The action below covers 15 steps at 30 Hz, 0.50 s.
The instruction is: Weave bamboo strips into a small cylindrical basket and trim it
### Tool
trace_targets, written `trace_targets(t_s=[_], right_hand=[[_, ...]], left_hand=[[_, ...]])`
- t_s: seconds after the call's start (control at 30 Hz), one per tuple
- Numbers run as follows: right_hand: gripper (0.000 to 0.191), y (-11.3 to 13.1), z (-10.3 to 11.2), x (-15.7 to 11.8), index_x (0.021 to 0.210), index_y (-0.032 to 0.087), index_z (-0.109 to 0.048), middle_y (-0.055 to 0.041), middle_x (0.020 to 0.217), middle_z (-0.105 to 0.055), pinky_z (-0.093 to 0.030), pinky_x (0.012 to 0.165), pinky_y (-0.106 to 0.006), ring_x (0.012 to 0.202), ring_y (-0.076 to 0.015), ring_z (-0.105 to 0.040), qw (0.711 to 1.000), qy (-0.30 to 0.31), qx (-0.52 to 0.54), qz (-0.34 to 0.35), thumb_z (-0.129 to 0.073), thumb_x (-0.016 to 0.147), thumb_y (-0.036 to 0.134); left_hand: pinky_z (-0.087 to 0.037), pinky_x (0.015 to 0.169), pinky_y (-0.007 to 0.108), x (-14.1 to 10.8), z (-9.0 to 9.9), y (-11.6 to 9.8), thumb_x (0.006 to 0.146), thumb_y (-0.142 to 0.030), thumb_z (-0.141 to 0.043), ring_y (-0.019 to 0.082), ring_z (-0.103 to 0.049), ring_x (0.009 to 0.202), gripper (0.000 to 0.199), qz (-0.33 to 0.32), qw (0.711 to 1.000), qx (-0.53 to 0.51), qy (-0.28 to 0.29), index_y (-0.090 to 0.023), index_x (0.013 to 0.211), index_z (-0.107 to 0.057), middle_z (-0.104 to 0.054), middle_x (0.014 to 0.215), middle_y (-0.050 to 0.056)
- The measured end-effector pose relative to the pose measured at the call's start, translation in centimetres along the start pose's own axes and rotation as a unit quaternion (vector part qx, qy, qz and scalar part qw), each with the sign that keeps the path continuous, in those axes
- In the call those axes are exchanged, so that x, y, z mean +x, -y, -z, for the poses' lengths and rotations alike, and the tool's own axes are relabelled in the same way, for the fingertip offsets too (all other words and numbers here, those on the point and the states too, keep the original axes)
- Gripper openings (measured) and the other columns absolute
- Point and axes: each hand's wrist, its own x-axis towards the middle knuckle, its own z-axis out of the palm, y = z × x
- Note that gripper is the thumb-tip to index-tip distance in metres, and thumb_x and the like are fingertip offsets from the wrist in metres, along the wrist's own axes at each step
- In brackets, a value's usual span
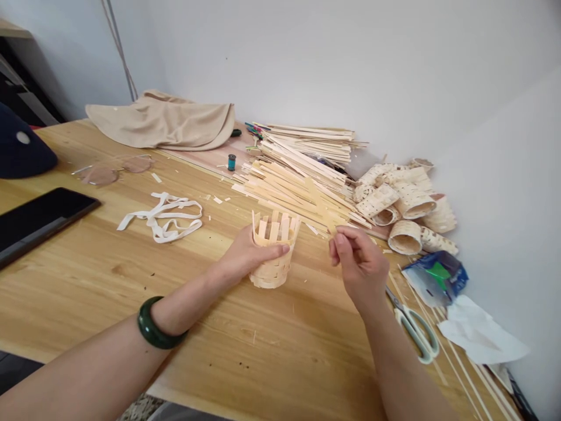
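Observation:
My left hand (254,251) is wrapped round a small woven basket (272,272) of pale flat strips, its thumb across the front. The basket's weave is closed in the lower part, and loose strip ends stick up round its top. To the right, my right hand (362,263) pinches the lower end of a thin wood strip (322,207), which slants up and to the left. That strip is apart from the basket. Behind it lie bundles of similar strips (289,181), so its far end is hard to pick out.
Finished woven cylinders (405,237) are piled at the right by the wall. Scissors (416,330), a blue packet (436,275) and white tissue (480,333) lie near my right forearm. White tape (169,216), glasses (114,169), a tablet (44,219), a thread spool (231,162) and beige cloth (166,123) lie left and behind.

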Motion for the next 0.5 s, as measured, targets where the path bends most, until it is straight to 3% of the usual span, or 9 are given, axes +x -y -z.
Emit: trace_targets(t_s=[0.2,0.27,0.4,0.5], right_hand=[[0.014,2.0,1.3,0.4,0.100,0.024,-0.072,-0.0012,0.080,-0.074,-0.049,0.059,-0.025,0.066,-0.0144,-0.067,0.973,0.070,-0.187,0.115,-0.058,0.098,0.028],[0.015,2.8,2.1,0.7,0.097,0.021,-0.072,-0.0020,0.083,-0.077,-0.050,0.060,-0.023,0.066,-0.0135,-0.068,0.959,0.087,-0.229,0.140,-0.057,0.098,0.024],[0.012,4.1,3.5,0.7,0.093,0.020,-0.070,0.0018,0.072,-0.073,-0.044,0.052,-0.021,0.054,-0.0099,-0.062,0.932,0.115,-0.305,0.161,-0.058,0.096,0.018],[0.013,4.5,3.7,0.2,0.096,0.021,-0.071,-0.0002,0.081,-0.078,-0.044,0.053,-0.023,0.057,-0.0118,-0.067,0.911,0.109,-0.346,0.196,-0.059,0.096,0.018]], left_hand=[[-0.054,0.091,0.041,0.0,0.1,0.0,0.056,-0.036,-0.088,0.029,-0.071,0.094,0.044,0.004,1.000,-0.003,0.001,-0.017,0.092,-0.072,-0.077,0.095,0.007],[-0.054,0.092,0.041,-0.1,0.1,0.0,0.056,-0.037,-0.088,0.028,-0.071,0.095,0.047,0.008,1.000,-0.010,0.005,-0.017,0.095,-0.072,-0.077,0.097,0.007],[-0.054,0.092,0.041,0.1,0.3,0.1,0.058,-0.038,-0.088,0.028,-0.071,0.097,0.051,0.004,1.000,-0.012,0.003,-0.016,0.101,-0.070,-0.077,0.099,0.008],[-0.055,0.091,0.042,0.3,0.4,0.3,0.059,-0.040,-0.088,0.029,-0.071,0.098,0.052,-0.017,1.000,0.013,0.013,-0.016,0.101,-0.070,-0.077,0.100,0.009]])
